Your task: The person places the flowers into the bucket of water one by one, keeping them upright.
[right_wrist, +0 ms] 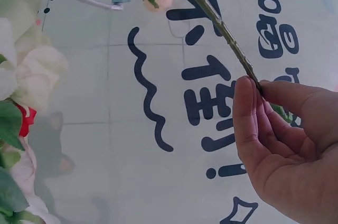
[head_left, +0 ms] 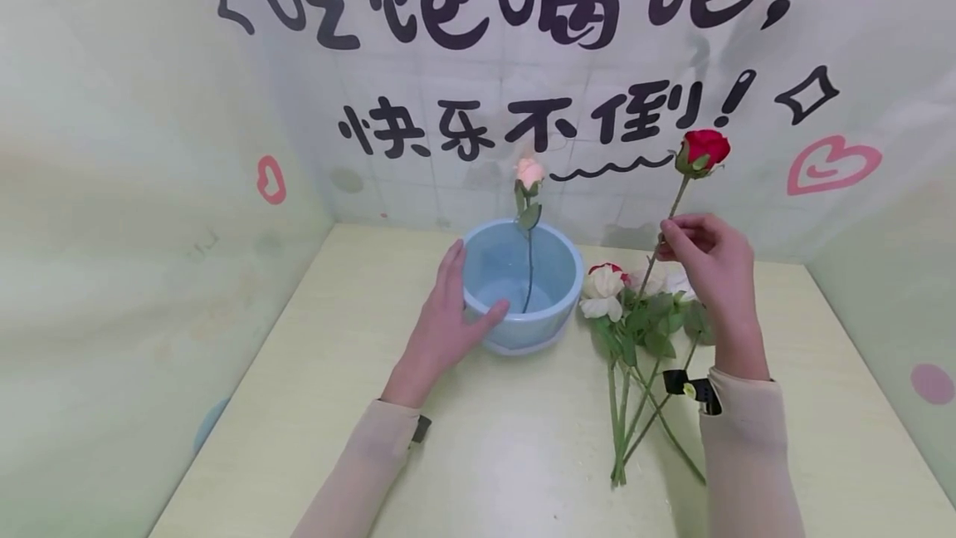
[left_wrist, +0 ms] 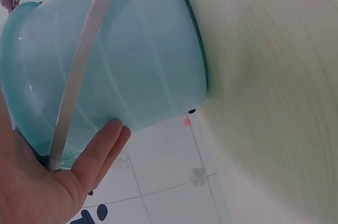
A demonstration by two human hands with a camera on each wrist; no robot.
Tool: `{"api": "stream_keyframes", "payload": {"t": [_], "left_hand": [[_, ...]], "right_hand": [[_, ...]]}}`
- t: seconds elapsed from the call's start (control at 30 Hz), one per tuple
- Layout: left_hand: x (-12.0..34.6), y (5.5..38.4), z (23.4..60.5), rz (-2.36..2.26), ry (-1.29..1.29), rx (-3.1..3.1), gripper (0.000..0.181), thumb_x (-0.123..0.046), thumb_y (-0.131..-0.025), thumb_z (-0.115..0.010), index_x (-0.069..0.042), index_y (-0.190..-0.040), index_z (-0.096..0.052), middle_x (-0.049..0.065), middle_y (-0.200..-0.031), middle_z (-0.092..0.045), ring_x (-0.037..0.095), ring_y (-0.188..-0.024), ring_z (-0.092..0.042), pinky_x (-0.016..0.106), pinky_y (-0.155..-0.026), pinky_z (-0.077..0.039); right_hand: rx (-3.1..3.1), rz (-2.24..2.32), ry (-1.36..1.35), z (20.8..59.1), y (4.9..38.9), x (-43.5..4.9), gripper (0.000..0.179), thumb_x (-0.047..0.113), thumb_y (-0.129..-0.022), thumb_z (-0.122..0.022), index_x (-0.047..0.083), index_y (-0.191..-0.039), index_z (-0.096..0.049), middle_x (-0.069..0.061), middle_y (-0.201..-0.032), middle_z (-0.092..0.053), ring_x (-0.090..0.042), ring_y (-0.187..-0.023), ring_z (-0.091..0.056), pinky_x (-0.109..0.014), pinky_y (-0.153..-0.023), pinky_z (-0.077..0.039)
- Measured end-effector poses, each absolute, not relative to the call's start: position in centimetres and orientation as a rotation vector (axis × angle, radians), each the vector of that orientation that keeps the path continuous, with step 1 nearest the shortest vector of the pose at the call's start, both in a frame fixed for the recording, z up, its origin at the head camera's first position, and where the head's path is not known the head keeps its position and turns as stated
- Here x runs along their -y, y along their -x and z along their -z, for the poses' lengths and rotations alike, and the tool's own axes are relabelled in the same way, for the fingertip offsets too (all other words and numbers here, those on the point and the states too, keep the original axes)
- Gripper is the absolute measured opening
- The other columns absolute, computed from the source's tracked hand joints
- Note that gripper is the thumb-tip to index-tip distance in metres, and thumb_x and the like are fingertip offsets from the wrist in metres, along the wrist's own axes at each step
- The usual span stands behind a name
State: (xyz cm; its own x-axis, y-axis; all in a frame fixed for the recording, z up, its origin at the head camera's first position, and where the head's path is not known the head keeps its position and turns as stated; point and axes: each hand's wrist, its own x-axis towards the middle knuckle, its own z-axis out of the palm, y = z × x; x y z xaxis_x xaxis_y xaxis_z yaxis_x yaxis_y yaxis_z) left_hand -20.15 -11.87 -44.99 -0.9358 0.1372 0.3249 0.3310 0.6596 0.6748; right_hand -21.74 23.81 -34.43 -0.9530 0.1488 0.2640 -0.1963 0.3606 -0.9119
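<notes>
A light-blue bucket with a pale handle stands on the table. My left hand holds its near left side, thumb at the rim, fingers along the outer wall. Inside leans a pale pink artificial rose, its stem reaching down to the bottom. To the right of the bucket, my right hand pinches the stem of a red rose between thumb and fingers. That rose is raised, bloom up, with the stem's lower end in front of the flowers lying below.
A bunch of white, pink and red flowers lies right of the bucket, stems toward the front edge. Behind the table hangs a printed backdrop with black lettering; similar sheets stand at both sides.
</notes>
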Motion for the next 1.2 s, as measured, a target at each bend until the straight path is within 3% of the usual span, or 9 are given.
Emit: {"api": "stream_keyframes", "payload": {"t": [0.23,0.8,1.2], "left_hand": [[11.9,20.2,45.2,1.144,0.377,2.621,0.109,-0.078,-0.092,-0.059,-0.024,-0.172,-0.008,-0.013,-0.176,-0.006,0.035,-0.149,-0.042,0.059,-0.111,-0.047],[11.9,19.9,44.8,1.12,0.379,2.626,0.11,-0.078,-0.092,-0.059,-0.021,-0.171,-0.009,-0.013,-0.176,-0.006,0.034,-0.149,-0.043,0.058,-0.111,-0.046],[12.0,19.9,45.1,1.124,0.392,2.614,0.108,-0.077,-0.093,-0.058,-0.022,-0.171,-0.009,-0.013,-0.176,-0.004,0.032,-0.15,-0.041,0.058,-0.111,-0.047]], "right_hand": [[2.248,-1.697,-0.067,32.9,22.1,-22.5,0.033,0.027,-0.102,-0.072,-0.001,-0.119,-0.07,0.011,-0.088,-0.074,-0.006,-0.075,-0.073,-0.019,-0.077,-0.06],[1.733,-2.054,-0.205,31.4,23.5,-18.8,0.017,0.01,-0.096,-0.079,-0.003,-0.105,-0.074,-0.009,-0.089,-0.074,-0.016,-0.073,-0.072,-0.025,-0.072,-0.063],[1.782,-2.008,-0.314,31.5,25.2,-16.0,0.013,0.01,-0.098,-0.076,-0.001,-0.106,-0.074,-0.008,-0.088,-0.074,-0.015,-0.071,-0.071,-0.025,-0.07,-0.063]]}}
